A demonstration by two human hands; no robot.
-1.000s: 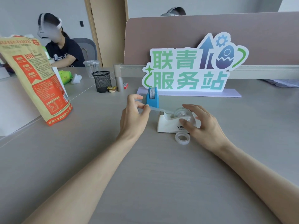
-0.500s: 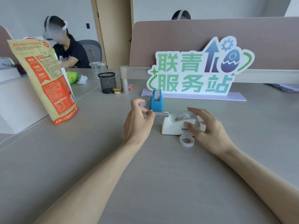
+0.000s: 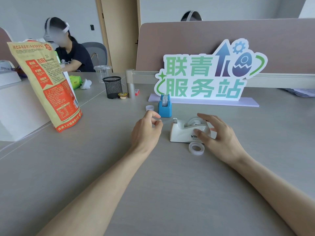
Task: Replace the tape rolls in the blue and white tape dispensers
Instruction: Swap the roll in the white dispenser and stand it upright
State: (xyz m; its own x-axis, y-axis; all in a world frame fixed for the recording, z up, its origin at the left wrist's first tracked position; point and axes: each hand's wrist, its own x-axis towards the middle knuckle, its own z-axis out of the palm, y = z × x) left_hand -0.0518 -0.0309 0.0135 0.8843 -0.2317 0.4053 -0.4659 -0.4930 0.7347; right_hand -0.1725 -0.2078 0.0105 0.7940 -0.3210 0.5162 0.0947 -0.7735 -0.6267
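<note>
The white tape dispenser (image 3: 180,133) sits mid-table with a clear roll (image 3: 195,122) seated in it. My left hand (image 3: 146,132) pinches the free end of the tape strip (image 3: 166,122), drawn out leftwards past the cutter. My right hand (image 3: 219,137) rests against the dispenser's right side, fingers spread over the body and roll. A loose clear tape roll (image 3: 196,148) lies flat just in front of the dispenser. Behind stands the small blue dispenser (image 3: 164,108) with a roll inside. Another small roll (image 3: 149,108) lies left of it.
An orange and tan food bag (image 3: 46,82) stands at the left. A black mesh pen cup (image 3: 112,87), a small jelly cup (image 3: 122,95) and a metal post are behind. A green lettered sign (image 3: 204,77) stands against the divider. A person sits at the far left desk.
My left hand has lowered and moved closer to the white dispenser's cutter, shortening the drawn tape strip. The view has shifted, so a small roll beside the blue dispenser now shows.
</note>
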